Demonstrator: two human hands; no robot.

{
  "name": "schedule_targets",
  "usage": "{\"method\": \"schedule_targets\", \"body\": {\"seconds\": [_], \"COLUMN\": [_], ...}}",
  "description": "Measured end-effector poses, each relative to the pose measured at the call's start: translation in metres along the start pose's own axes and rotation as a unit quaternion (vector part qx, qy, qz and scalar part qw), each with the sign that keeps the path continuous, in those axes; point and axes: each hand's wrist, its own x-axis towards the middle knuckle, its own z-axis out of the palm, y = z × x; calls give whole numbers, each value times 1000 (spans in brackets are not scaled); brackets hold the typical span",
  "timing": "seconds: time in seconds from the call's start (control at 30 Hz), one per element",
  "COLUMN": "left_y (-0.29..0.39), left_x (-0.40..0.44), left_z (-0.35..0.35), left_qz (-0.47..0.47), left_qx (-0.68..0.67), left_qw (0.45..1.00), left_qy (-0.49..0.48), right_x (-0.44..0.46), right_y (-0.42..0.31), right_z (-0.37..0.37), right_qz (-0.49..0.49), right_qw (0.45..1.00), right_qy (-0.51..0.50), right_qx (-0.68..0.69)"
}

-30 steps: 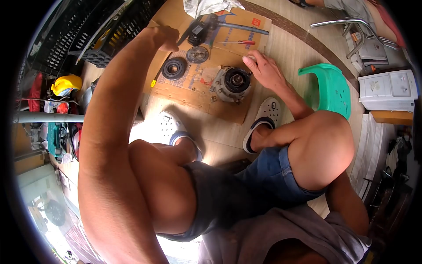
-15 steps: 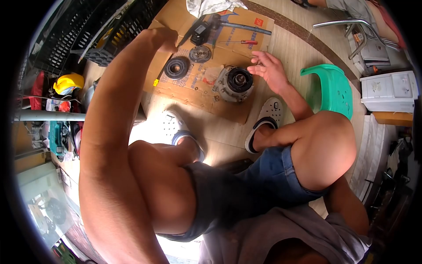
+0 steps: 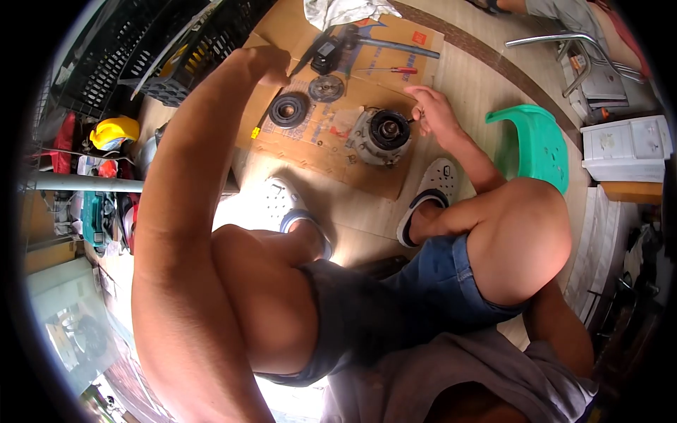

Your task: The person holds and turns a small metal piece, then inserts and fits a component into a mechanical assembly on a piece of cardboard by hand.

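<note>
A round metal machine part [image 3: 368,146], topped by a black ring with a shaft at its centre, stands upright on a flattened cardboard sheet [image 3: 300,144]. Beside its right rim is my right hand [image 3: 434,116], index finger stretched out and the other fingers curled by a small dark thing too small to name. My left hand [image 3: 270,65] is over the cardboard's left side, at the lower end of a long dark tool [image 3: 309,55]; its fingers are mostly hidden. Between the hands lie a black grooved ring [image 3: 288,111] and a round metal plate [image 3: 326,88].
A hammer [image 3: 398,46], a red-handled screwdriver [image 3: 404,70] and a black boxy device [image 3: 325,56] lie at the back. A green plastic stool [image 3: 543,151] stands right. Black crates [image 3: 162,74] line the left. Another person's leg [image 3: 560,10] shows top right.
My right hand's fingers have gone from spread to partly curled, beside the machine part's rim. My left hand stays about where it was. The view has shifted slightly.
</note>
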Motion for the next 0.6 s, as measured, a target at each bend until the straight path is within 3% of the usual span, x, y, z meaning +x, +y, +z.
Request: {"method": "schedule_targets", "body": {"seconds": [0.03, 0.1, 0.2, 0.3, 0.4, 0.6], "left_y": [1, 2, 0, 2, 3, 3], "left_x": [0, 0, -2, -7, -8, -5], "left_z": [-1, -1, 1, -2, -5, -5], "left_qz": [-9, -18, -16, -18, -22, -24], "left_qx": [9, 17, 12, 8, 7, 10], "left_qw": [1000, 999, 999, 999, 999, 999], "left_qy": [-15, -32, -36, -34, -39, -45], "right_x": [3, 3, 0, 0, -5, 3], "right_y": [4, 11, 11, 12, 6, 5], "right_z": [-3, -2, 9, 7, 5, 8], "right_qz": [43, 33, -49, -112, -267, -183], "right_qw": [994, 962, 965, 993, 921, 927], "right_qy": [-11, -21, 11, -14, 75, 84], "right_qx": [102, 272, 257, 46, -274, -317]}}
